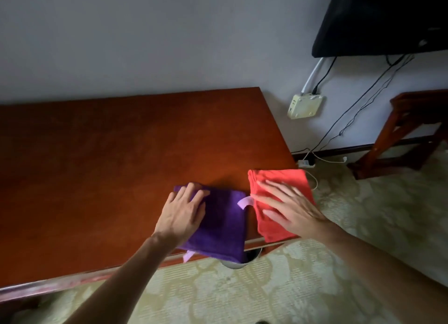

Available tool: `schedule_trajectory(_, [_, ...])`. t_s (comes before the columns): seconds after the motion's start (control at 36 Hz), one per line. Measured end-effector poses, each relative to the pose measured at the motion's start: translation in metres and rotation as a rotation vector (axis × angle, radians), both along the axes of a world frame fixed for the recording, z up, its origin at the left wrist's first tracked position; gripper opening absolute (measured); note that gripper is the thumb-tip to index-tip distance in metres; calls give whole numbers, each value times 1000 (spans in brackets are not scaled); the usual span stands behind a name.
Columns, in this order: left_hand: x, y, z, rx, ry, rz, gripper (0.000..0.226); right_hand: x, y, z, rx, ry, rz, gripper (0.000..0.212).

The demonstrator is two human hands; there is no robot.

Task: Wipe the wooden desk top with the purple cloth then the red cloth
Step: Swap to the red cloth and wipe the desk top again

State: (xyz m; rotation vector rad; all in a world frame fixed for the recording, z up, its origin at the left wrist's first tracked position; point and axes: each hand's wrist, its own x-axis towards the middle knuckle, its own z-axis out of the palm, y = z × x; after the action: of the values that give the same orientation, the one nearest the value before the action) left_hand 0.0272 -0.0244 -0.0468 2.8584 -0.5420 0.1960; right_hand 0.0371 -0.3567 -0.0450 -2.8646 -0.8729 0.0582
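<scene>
A folded purple cloth (224, 223) lies near the front right of the wooden desk top (116, 154), its near edge hanging over the desk's front. My left hand (183, 211) rests on the cloth's left part, fingers fairly straight, fingertips at its far edge. A folded red cloth (281, 178) lies just to the right, at the desk's right front corner. Flat on that cloth lies my right hand (288, 208), fingers spread. A pale label (245, 202) sticks out between the two cloths.
The desk stands against a pale wall. Right of it are a wall socket box (305, 106) with cables, a dark screen (383, 18) above, and a wooden stand (409, 132). Patterned carpet (266, 292) covers the floor; a power strip (306, 163) lies by the skirting.
</scene>
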Motion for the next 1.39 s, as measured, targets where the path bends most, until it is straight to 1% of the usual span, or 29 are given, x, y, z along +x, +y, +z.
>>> schedule_trajectory(0.08, [23, -17, -7, 31, 0, -66, 39, 12, -35, -7, -53, 17, 30, 51])
schedule_trajectory(0.19, [55, -32, -17, 29, 41, -36, 40, 33, -42, -21, -108, 2, 177, 60])
schedule_trajectory(0.31, [79, -27, -29, 56, 89, -21, 45, 42, -43, -30, -119, -23, 246, 62])
schedule_trajectory(0.39, [91, -20, -37, -12, 161, 59, 53, 60, -45, -28, -122, 4, 334, 62])
schedule_trajectory(0.47, [105, -16, -42, -106, 193, 133, 56, 94, -43, -30, -128, 39, 415, 61])
schedule_trajectory(0.61, [118, -8, -46, -143, 228, 65, 56, 168, -35, -31, -149, 17, 489, 60])
schedule_trajectory(0.72, [130, 13, -41, -77, 238, -18, 51, 242, -28, -32, -174, -29, 523, 60])
schedule_trajectory(0.92, [133, 17, -46, -68, 211, -17, 49, 379, -11, -37, -178, -69, 417, 60])
schedule_trajectory(1.06, [136, 19, -45, -74, 225, -17, 48, 443, 2, -33, -174, -45, 336, 61])
schedule_trajectory(1.17, [137, 19, -46, -71, 220, -23, 49, 461, 13, -31, -152, -11, 224, 64])
schedule_trajectory(1.31, [137, 20, -47, -91, 211, -33, 48, 450, 24, -32, -79, 8, -14, 72])
schedule_trajectory(1.33, [137, 21, -47, -97, 206, -36, 48, 445, 29, -34, -72, 8, -73, 72])
schedule_trajectory(1.39, [137, 22, -49, -102, 193, -44, 48, 433, 41, -36, -77, 11, -180, 64])
